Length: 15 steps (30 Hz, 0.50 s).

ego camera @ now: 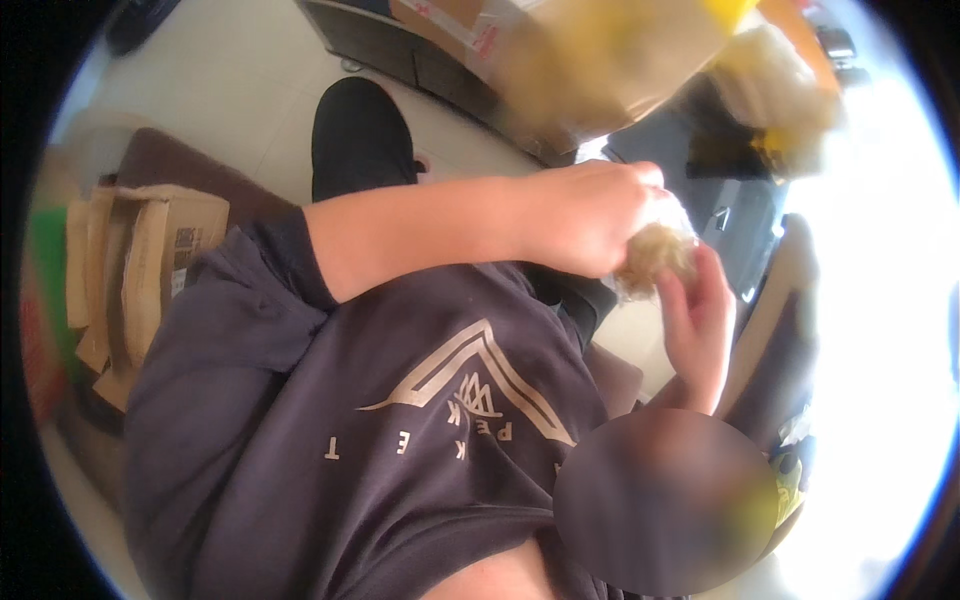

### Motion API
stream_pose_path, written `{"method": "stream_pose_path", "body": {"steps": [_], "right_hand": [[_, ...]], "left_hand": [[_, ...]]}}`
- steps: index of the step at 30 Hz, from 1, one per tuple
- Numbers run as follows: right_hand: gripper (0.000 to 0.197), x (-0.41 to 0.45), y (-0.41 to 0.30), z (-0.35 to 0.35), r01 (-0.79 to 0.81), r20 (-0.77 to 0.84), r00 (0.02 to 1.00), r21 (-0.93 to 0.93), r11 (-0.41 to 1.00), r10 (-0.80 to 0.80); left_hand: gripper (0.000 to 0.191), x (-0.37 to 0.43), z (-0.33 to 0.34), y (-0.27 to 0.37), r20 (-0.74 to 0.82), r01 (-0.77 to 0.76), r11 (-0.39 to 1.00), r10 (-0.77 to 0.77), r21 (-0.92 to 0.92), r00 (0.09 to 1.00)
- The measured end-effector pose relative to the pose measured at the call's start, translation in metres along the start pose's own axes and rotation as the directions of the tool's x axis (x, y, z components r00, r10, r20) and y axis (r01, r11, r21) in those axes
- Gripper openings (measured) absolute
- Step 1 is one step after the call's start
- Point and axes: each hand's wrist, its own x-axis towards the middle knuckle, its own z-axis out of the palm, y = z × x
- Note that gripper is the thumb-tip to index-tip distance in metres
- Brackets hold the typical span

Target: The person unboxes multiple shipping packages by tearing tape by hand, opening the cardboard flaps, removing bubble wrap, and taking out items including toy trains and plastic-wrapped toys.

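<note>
A small clear plastic bag [658, 259] with pale yellow-brown contents is held between my two hands, right of the middle of the view. My left hand [600, 217] reaches across from the left, its fingers bent down and closed on the bag's upper left part. At the bag's lower right side, my right hand [697, 300] has the thumb and fingers on the plastic. What the contents are cannot be told. Part of the left fingertips is hidden behind the hand and the bag.
A large clear bag [600, 67] with yellowish contents, blurred, is at the top beside a cardboard box [442, 26] on a dark cabinet [375, 45]. Another blurred bag [765, 75] lies at the upper right. Open cardboard cartons [161, 262] stand at the left. My knee [360, 135] juts forward.
</note>
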Motion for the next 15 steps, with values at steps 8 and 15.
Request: {"method": "stream_pose_path", "body": {"steps": [8, 15], "right_hand": [[0.025, 0.011, 0.008, 0.011, -0.034, 0.246, 0.96, -0.363, 0.931, 0.131], [0.016, 0.05, 0.078, 0.053, 0.057, 0.018, 0.998, -0.198, 0.978, -0.054]], "left_hand": [[0.057, -0.006, 0.006, 0.023, -0.002, 0.13, 0.99, -0.13, -0.052, 0.991], [0.061, -0.006, 0.04, 0.033, 0.074, -0.092, 0.994, 0.096, -0.051, 0.993]]}}
